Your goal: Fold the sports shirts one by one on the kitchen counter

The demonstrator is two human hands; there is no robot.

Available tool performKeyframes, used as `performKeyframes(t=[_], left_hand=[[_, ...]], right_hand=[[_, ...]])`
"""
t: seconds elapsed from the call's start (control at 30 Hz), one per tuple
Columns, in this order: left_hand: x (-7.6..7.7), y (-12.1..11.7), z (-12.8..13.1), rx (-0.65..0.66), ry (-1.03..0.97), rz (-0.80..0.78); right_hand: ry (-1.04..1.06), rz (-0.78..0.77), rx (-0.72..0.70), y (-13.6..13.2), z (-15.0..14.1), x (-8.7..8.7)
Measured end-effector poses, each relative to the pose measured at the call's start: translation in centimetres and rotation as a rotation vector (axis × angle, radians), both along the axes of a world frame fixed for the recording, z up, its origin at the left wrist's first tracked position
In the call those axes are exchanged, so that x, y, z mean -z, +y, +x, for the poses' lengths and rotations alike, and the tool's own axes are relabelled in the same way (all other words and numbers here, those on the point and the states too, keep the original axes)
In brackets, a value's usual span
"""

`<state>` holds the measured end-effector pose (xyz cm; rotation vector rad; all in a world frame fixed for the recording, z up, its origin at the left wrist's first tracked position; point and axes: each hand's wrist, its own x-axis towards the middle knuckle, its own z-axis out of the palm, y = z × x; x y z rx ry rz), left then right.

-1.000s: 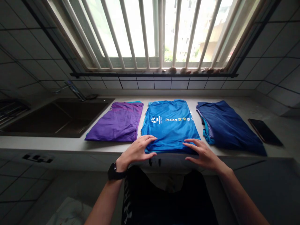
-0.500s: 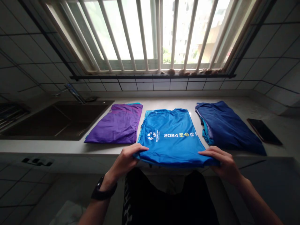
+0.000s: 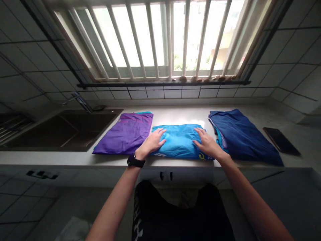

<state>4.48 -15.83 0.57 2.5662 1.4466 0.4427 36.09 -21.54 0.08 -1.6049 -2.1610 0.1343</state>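
Both of my hands rest flat on a bright blue folded shirt [image 3: 180, 142] lying at the middle of the white countertop [image 3: 180, 115]. My left hand [image 3: 151, 142] presses its left half, and my right hand [image 3: 207, 142] presses its right half. Neither hand grips the cloth. The shirt's paler underside faces up, and only a bit of white and yellow print shows along its front edge. A purple folded shirt [image 3: 124, 134] lies just left of my left hand, and a navy folded garment [image 3: 240, 136] with a teal edge lies right of my right hand.
A dark sink [image 3: 60, 130] with a metal faucet [image 3: 80, 102] is set into the counter on the left. A black phone [image 3: 281, 140] lies at the right. Tiled wall and a barred window [image 3: 163, 36] stand behind the counter.
The blue shirt has been folded over, so it is shorter and its large print is hidden. My hands have moved from its near edge to lie flat on top.
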Motion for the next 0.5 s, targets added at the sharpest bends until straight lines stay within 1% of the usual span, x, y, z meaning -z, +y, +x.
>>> performKeyframes(t=[0.03, 0.1, 0.17, 0.23, 0.3, 0.33, 0.4, 0.5], left_hand=[[0.8, -0.6, 0.2, 0.047, 0.029, -0.015], [1.7, -1.9, 0.6, 0.091, 0.054, -0.015], [1.9, -3.0, 1.2, 0.134, 0.038, 0.005], [1.9, -4.0, 1.7, 0.233, 0.027, -0.004], [2.0, -4.7, 2.3, 0.330, 0.047, -0.032], [2.2, -4.9, 2.5, 0.356, 0.063, -0.042], [2.5, -5.3, 2.6, 0.361, 0.088, -0.043], [2.8, -5.4, 2.4, 0.350, 0.094, -0.048]], right_hand=[[-0.012, 0.001, -0.049, -0.9, -0.5, 0.7], [-0.034, 0.013, -0.109, -2.5, -1.5, 1.7], [-0.046, 0.029, -0.144, -3.5, -2.2, 2.1], [-0.062, 0.028, -0.151, -4.1, -2.8, 2.4], [-0.101, 0.004, -0.111, -4.4, -3.1, 2.8], [-0.129, -0.013, -0.081, -4.5, -3.2, 3.1], [-0.182, -0.043, -0.024, -4.6, -3.0, 3.7], [-0.221, -0.055, 0.045, -4.7, -1.8, 4.3]])
